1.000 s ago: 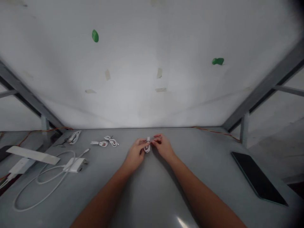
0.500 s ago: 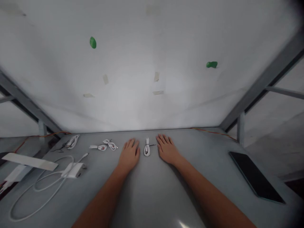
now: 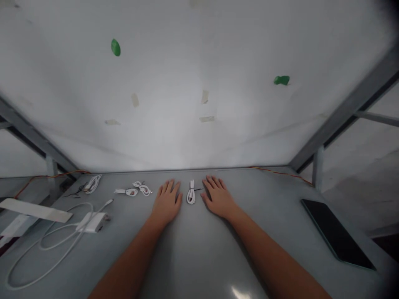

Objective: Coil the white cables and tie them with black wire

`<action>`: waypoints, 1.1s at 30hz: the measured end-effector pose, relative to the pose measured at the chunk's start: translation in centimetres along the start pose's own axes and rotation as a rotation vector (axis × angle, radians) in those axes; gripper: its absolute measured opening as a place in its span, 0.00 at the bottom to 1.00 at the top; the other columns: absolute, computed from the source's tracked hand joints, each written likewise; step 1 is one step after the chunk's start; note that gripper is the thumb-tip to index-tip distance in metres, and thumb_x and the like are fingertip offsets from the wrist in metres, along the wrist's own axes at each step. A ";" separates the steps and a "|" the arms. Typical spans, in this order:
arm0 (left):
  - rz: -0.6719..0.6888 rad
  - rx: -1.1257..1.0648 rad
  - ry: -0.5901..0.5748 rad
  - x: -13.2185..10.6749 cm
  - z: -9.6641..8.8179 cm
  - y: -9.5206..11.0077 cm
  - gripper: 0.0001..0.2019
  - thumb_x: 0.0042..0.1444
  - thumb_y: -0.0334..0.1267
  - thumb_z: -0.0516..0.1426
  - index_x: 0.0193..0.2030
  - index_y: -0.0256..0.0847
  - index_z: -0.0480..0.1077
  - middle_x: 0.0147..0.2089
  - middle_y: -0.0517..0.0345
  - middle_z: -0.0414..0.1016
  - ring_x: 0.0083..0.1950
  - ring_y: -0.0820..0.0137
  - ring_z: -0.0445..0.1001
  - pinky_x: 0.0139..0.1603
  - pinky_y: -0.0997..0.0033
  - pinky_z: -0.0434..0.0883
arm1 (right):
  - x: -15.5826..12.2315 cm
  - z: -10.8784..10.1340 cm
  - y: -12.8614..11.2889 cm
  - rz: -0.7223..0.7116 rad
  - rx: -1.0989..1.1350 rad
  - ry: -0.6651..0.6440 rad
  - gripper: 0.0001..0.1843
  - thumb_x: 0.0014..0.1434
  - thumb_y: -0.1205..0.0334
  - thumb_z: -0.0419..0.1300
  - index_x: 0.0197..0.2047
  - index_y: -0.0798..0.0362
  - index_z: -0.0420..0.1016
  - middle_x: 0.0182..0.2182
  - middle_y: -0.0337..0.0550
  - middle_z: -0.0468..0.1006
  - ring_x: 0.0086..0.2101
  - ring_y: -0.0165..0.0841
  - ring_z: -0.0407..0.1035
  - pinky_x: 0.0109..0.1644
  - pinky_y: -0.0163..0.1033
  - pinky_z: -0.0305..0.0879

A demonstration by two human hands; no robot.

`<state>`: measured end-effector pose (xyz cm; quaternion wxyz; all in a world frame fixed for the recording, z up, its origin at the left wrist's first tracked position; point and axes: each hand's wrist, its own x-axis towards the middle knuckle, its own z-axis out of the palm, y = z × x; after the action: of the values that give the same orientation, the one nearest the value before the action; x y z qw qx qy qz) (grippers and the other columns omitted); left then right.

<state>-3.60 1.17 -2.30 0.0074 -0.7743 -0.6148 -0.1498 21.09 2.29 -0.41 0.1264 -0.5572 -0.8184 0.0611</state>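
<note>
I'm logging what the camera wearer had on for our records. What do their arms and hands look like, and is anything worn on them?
The left hand and right hand are bare, without gloves. The left forearm and right forearm show no sleeves. No ring, watch or bracelet is visible.

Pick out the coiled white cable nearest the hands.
It's the coiled white cable lying between the left hand and the right hand, touching neither. The other coiled white cables all lie farther off, left of the left hand.
</note>
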 end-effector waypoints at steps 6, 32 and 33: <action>-0.009 0.005 -0.027 0.1 -0.2 0.1 0.26 0.72 0.44 0.47 0.73 0.39 0.63 0.76 0.40 0.60 0.76 0.47 0.58 0.74 0.41 0.56 | 0.2 0.1 -0.5 -0.034 0.021 -0.011 0.33 0.72 0.51 0.49 0.74 0.57 0.62 0.75 0.54 0.55 0.73 0.52 0.49 0.76 0.59 0.41; -0.008 0.000 0.001 0.1 -0.1 0.2 0.26 0.72 0.44 0.47 0.72 0.41 0.64 0.75 0.42 0.62 0.75 0.49 0.59 0.74 0.43 0.56 | 0.4 0.2 -0.3 -0.027 0.020 -0.045 0.32 0.73 0.51 0.48 0.74 0.56 0.62 0.75 0.53 0.55 0.73 0.51 0.49 0.76 0.59 0.43; -0.009 0.001 -0.002 0.1 -0.1 0.2 0.26 0.72 0.44 0.47 0.72 0.40 0.64 0.75 0.42 0.62 0.75 0.49 0.59 0.74 0.43 0.56 | 0.4 0.2 -0.3 -0.026 0.021 -0.044 0.31 0.73 0.51 0.48 0.74 0.56 0.62 0.75 0.53 0.56 0.73 0.51 0.49 0.76 0.59 0.43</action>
<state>-3.46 1.18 -2.18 0.0067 -0.7715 -0.6185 -0.1489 20.57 2.56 -0.48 0.1149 -0.5436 -0.8276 0.0801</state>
